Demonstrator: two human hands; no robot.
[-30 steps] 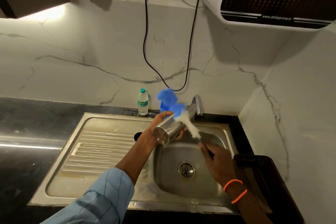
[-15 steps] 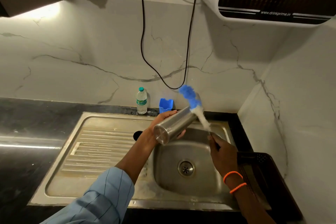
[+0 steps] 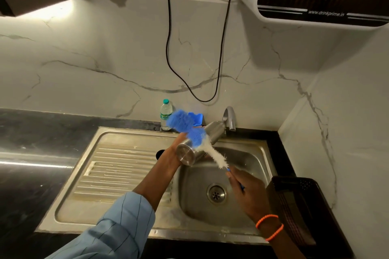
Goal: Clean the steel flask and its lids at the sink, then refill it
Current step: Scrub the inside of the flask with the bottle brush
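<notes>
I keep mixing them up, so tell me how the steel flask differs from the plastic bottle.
The steel flask is shiny metal, while the plastic bottle is clear with a green cap. The flask lies tilted in the left hand over the sink; the bottle stands upright by the wall, untouched. The flask looks bigger.

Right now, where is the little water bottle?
In the head view, the plastic water bottle stands upright on the dark counter behind the sink, against the marble wall, just left of the blue holder.
</notes>
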